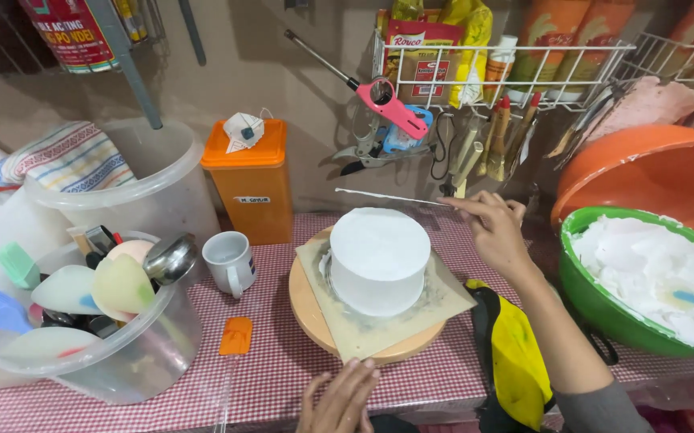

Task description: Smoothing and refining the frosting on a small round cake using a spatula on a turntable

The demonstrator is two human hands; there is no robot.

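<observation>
**White cake on the turntable, long blade held above it**

At the middle of the checked surface (283, 361) stands a round white cake (380, 258), smooth-sided and flat-topped, on a square board (435, 309) that rests on a wooden turntable (315, 317). Just beyond the cake's far edge, the right hand (495, 228) pinches the end of a long thin blade (387, 196) between closed fingertips; the blade runs leftward, level, above the cake's far rim. The left hand (340, 398) lies at the near edge of the surface, fingers spread and flat, holding nothing, its tips just short of the turntable.

Near the right forearm lies a yellow and black cloth (515, 361). Further right sits a green bowl (595, 309) of white cream, with an orange bowl (651, 172) behind it. Left of the cake are a white mug (229, 261) and an orange spatula (236, 335), then a clear tub (135, 361) packed with scrapers and a ladle. An orange-lidded box (252, 188) stands against the far wall, where tools hang under a wire rack (507, 76).
</observation>
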